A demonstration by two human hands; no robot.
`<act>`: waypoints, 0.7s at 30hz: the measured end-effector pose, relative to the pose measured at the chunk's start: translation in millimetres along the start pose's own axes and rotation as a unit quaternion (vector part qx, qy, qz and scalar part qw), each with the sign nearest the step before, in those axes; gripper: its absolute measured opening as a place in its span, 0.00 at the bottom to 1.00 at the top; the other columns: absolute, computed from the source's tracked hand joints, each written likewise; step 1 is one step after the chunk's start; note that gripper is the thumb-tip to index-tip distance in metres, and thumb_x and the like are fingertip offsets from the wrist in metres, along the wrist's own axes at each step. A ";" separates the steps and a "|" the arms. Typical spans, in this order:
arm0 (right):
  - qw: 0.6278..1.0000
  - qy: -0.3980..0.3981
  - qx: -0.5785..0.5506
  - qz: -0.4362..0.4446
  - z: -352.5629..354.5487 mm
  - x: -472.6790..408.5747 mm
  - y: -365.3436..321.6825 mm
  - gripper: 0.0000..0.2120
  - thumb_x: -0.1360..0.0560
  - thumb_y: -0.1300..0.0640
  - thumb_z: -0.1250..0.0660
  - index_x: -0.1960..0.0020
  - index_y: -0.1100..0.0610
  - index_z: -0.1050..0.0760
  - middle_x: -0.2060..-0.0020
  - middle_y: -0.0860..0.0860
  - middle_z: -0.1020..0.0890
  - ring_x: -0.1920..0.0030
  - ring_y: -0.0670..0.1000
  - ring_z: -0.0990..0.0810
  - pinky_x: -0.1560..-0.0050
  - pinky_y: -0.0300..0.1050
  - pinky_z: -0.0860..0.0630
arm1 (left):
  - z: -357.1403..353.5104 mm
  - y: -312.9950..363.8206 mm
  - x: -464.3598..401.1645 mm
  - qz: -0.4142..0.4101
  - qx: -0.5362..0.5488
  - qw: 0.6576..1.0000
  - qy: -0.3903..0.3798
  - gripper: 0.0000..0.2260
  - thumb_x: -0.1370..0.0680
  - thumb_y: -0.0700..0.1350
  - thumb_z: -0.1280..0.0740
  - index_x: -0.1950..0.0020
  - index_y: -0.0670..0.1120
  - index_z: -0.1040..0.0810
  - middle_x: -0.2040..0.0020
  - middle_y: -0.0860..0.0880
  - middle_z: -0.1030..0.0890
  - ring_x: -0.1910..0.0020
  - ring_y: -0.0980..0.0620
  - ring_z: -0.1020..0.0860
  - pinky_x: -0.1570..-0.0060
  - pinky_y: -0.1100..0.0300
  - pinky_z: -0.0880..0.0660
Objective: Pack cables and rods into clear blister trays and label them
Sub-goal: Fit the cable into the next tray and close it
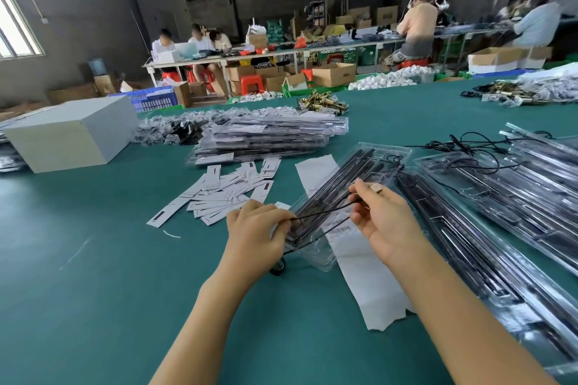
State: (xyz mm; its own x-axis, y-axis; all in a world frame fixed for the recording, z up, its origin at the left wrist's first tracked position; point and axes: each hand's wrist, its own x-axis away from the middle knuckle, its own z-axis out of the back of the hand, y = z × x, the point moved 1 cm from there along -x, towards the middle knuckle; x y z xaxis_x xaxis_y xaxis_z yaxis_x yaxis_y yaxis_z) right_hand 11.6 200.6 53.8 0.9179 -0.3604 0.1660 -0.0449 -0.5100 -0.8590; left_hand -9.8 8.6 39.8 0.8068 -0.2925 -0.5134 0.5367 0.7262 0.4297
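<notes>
cable (322,212) stretched over blister tray (384,155)
our left hand (255,233) and right hand (383,217) each pinch it.

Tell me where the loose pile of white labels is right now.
In the head view, the white labels lie left of centre on the green table, just beyond the left hand and in front of the stacked packed trays.

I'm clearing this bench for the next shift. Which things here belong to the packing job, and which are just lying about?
In the job:
- thin black cable, pinched by left hand and right hand
- clear blister tray holding black rods
- loose white paper labels
- stack of packed clear trays

Lying about:
- grey cardboard box
- brass fittings
- white backing strip
</notes>
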 end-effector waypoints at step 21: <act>0.944 -0.181 0.274 0.044 -3.0 9.0 2.0 0.08 0.24 0.67 0.34 0.52 0.57 0.18 0.61 0.53 0.14 0.64 0.48 0.17 0.63 0.39 0.21 | 13.0 -1.6 -5.4 0.180 0.350 0.918 0.049 0.07 0.21 0.42 0.35 0.54 0.49 0.19 0.69 0.54 0.22 0.66 0.53 0.28 0.63 0.61 0.32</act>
State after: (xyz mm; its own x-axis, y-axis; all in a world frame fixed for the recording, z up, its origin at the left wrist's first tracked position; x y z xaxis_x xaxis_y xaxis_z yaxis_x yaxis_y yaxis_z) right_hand 18.5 194.0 55.0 0.9991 -0.0425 -0.0085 -0.0074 0.0254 -0.9996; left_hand -11.8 1.0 51.6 0.9552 -0.0299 -0.2945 0.2950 0.1770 0.9389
